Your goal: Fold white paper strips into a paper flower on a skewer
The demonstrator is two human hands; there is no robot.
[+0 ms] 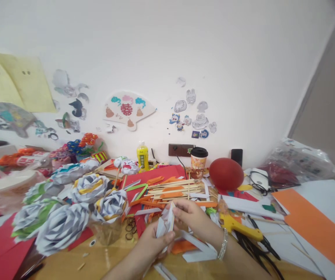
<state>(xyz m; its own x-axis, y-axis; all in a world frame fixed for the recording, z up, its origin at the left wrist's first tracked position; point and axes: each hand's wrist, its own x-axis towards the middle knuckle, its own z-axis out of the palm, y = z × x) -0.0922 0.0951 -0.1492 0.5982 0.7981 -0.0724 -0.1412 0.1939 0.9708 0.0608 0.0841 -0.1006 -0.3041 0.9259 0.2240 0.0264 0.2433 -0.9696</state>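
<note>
A folded piece of white paper [162, 228] is pinched between my two hands, over the front middle of the table. My left hand [156, 239] grips its lower part, thumb on top. My right hand [189, 213] has its fingers closed at the paper's upper edge; a silvery bracelet circles that wrist. Some of the fingers are hidden behind the paper. Just beyond lie thin wooden sticks [170, 189] among orange and white paper strips. Beneath my right forearm is a white folded strip [199, 252]. To the left stand several folded-paper flowers [64, 225].
A yellow glue gun [240, 227] with a dark cable lies right of my right arm. Behind are a red balloon [226, 174], a lidded paper cup [199, 161] and a yellow bottle [142, 155]. Orange sheets [316, 229] lie at the right, red paper [4, 249] at the left.
</note>
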